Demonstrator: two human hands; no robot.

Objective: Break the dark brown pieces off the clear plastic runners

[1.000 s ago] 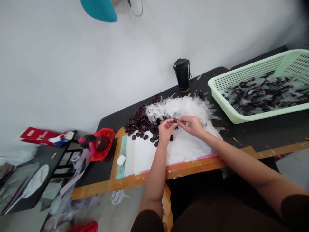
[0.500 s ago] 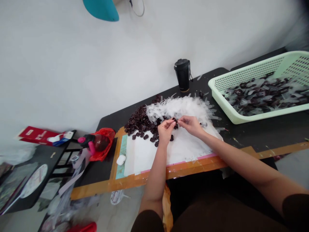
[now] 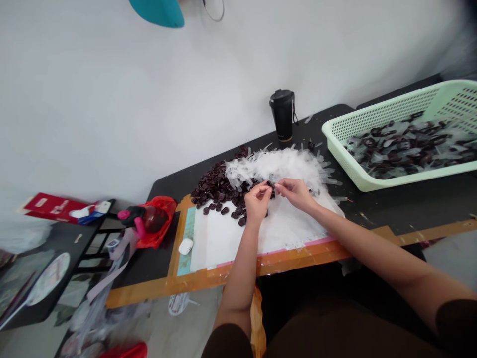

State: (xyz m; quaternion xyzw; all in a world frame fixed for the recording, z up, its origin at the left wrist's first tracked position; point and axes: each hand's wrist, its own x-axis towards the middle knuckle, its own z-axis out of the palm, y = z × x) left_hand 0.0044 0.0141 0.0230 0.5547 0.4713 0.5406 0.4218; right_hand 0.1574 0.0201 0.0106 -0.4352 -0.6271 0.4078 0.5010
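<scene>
My left hand [image 3: 257, 200] pinches a small dark brown piece [image 3: 270, 184] between thumb and fingertips, above the white sheet [image 3: 223, 246]. Close beside it, my right hand [image 3: 295, 193] is closed at the fingertips against the same piece; whatever else it pinches is too small to make out. A heap of similar dark pieces [image 3: 212, 185] lies beyond and to the left of my hands. Just behind them spreads a pile of translucent white strips [image 3: 276, 164], partly over the dark heap.
A pale green basket [image 3: 345, 156] with dark pieces and clear strips stands at right. Behind the piles is a black tumbler [image 3: 282, 117]. A white case [image 3: 186, 246] lies at the sheet's left, near a red bag [image 3: 167, 219] with a bottle [image 3: 152, 219].
Both hands stay together over the sheet, with only small finger movements around the dark piece. The view has shifted very slightly.
</scene>
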